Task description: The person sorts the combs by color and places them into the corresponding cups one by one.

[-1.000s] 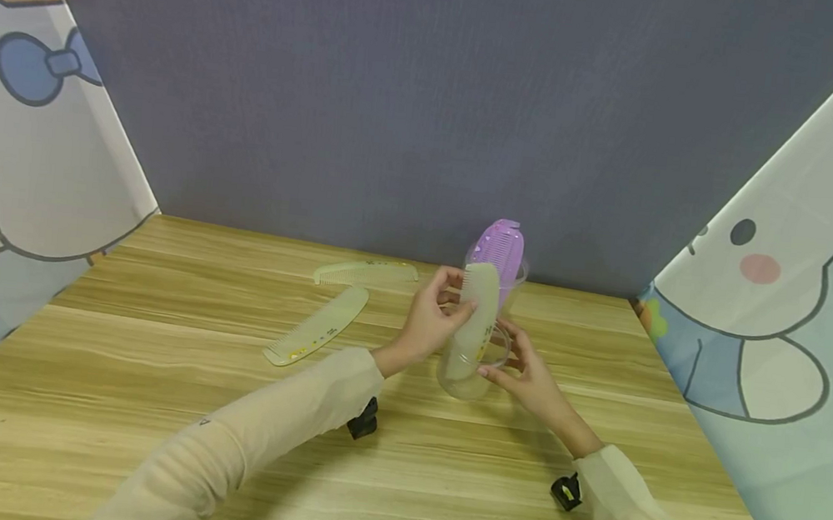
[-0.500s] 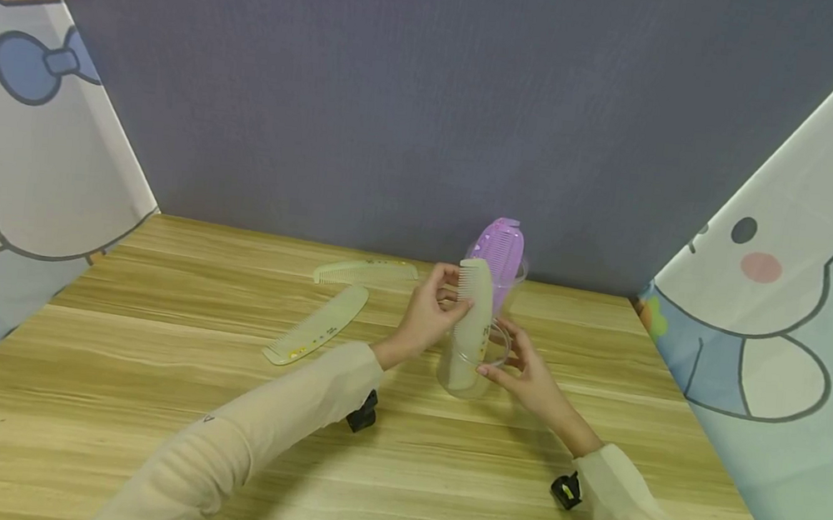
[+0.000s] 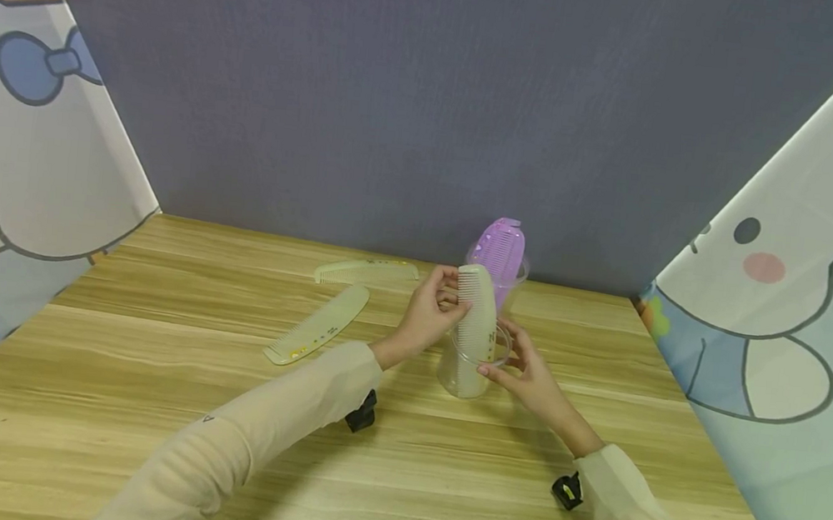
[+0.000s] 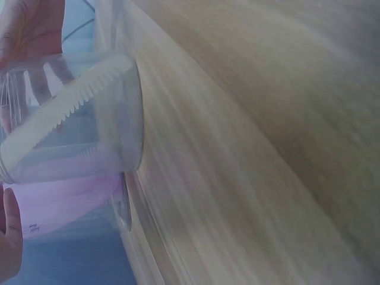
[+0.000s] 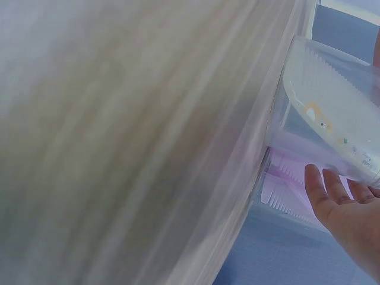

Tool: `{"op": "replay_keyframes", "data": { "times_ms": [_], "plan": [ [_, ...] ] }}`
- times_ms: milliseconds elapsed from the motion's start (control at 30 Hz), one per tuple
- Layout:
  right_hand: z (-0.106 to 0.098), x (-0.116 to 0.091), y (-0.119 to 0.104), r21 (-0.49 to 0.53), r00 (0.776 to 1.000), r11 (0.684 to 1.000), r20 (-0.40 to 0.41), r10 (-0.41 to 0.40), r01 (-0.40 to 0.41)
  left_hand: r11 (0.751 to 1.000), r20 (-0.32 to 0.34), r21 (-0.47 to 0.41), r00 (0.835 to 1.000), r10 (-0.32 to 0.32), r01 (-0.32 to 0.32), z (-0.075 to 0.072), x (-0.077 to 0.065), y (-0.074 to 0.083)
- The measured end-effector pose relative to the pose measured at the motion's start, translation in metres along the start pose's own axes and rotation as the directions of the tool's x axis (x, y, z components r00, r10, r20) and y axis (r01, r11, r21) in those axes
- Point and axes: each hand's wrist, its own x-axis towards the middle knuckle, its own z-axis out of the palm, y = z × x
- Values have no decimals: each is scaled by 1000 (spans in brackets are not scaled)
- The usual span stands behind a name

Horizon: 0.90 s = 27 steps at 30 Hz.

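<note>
Wooden table (image 3: 147,401), clear cup (image 3: 462,373) – cream comb (image 3: 477,316) inside

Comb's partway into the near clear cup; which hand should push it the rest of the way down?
Left. The left hand already pinches the cream comb near its top, while the right hand steadies the clear cup.

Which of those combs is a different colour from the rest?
The purple comb, standing upright in the far clear cup by the wall. The three others are pale cream: two lie flat on the table, one is held over the nearer cup.
</note>
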Motion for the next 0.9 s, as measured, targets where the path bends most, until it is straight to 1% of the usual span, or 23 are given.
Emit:
{"op": "replay_keyframes", "data": {
  "times_ms": [233, 433, 500, 567, 667, 733, 900],
  "plan": [
    [0, 1, 1, 3, 1000, 1000, -4, -8, 8, 1000, 16, 11, 1000, -8, 8, -2, -1, 3],
    [0, 0, 1, 12, 1000, 1000, -2, -7, 7, 999, 51, 38, 999, -3, 2, -9, -4, 6],
    [0, 0, 1, 14, 1000, 1000, -2, -5, 5, 998, 58, 58, 998, 21, -24, -13, -3, -4],
    [0, 0, 1, 18, 1000, 1000, -1, -2, 2, 998, 62, 58, 998, 21, -25, -18, -2, -12],
    [0, 0, 1, 22, 1000, 1000, -1, 1, -1, 996, 54, 80, 998, 28, -32, -26, -1, -27],
    [0, 0, 1, 24, 1000, 1000, -1, 3, -3, 995, 55, 99, 999, 4, -9, -33, -3, -28],
    [-1, 0, 1, 17, 1000, 1000, 0, 6, -6, 973, 69, 229, 997, -29, 12, -53, -8, -35]
  ]
}}
